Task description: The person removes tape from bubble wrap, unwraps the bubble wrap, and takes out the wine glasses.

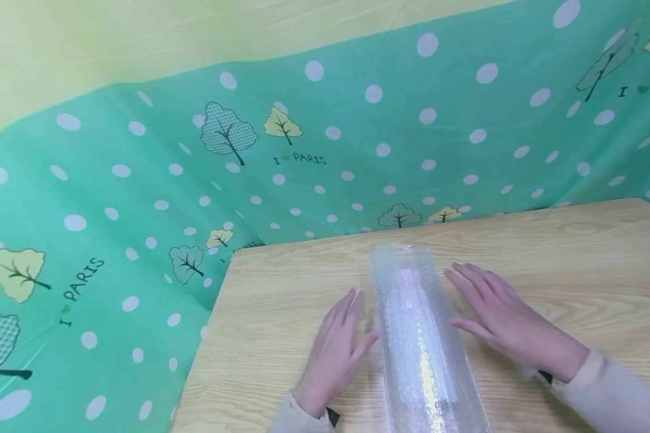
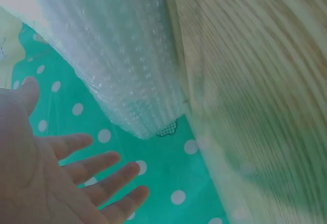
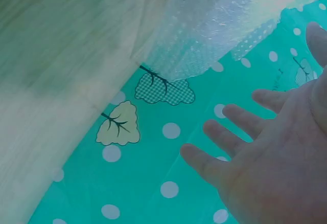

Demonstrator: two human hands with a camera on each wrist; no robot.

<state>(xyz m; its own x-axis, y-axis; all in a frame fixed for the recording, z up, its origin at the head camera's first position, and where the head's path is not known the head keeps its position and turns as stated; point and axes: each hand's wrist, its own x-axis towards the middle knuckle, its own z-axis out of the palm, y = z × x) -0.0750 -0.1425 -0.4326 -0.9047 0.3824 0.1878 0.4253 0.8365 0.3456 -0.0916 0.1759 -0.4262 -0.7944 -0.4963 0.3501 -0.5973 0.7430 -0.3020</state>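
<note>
A long bundle of clear bubble wrap (image 1: pixel 411 337) lies lengthwise on the wooden table, with something whitish showing through its layers. My left hand (image 1: pixel 336 349) is just to its left, fingers extended, thumb tip close to the wrap's edge. On the other side my right hand (image 1: pixel 506 316) has its fingers stretched out, with thumb and fingertips near the right edge. In the left wrist view the bubble wrap (image 2: pixel 117 55) stands apart from the spread fingers. The right wrist view likewise shows a gap between the open palm and the wrap (image 3: pixel 214 24). Neither hand grips anything.
The light wood-grain table (image 1: pixel 574 276) spreads to both sides of the bundle. Behind it and at the left hangs a green cloth (image 1: pixel 157 150) with white dots, printed trees and lettering, topped by a pale yellow band (image 1: pixel 141 36).
</note>
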